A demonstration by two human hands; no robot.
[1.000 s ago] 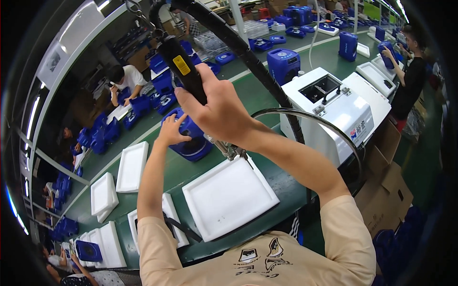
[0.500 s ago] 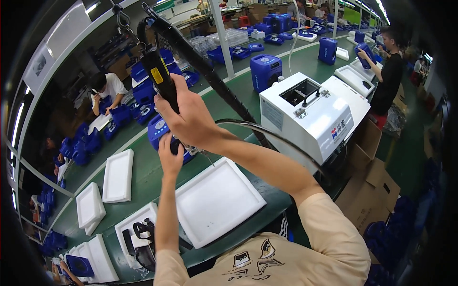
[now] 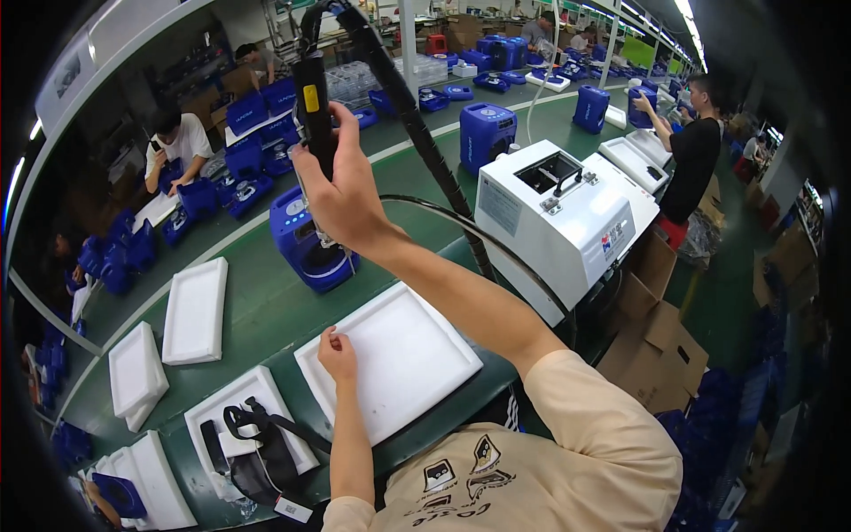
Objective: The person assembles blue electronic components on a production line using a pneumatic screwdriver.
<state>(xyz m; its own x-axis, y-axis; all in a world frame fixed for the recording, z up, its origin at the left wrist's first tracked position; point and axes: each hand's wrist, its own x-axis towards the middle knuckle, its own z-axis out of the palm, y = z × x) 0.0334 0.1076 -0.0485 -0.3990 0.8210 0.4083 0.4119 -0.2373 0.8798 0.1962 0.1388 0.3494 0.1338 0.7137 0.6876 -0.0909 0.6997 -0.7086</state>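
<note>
Box (image 3: 285, 227) beyond tray (image 3: 408, 359); right hand (image 3: 347, 191) grasping driver (image 3: 312, 115), also beyond tray. Left hand (image 3: 337, 356) curled over tray; can't tell if holding anything. I'd brace box, driver upright.

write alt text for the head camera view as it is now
A person's right hand grips a hanging black-handled tool by a blue boxy unit on a green work surface. The left hand, loosely curled, is over a white tray; a white machine stands to the right.

One black-handled tool (image 3: 312, 111), one large white machine (image 3: 550, 226)
</note>
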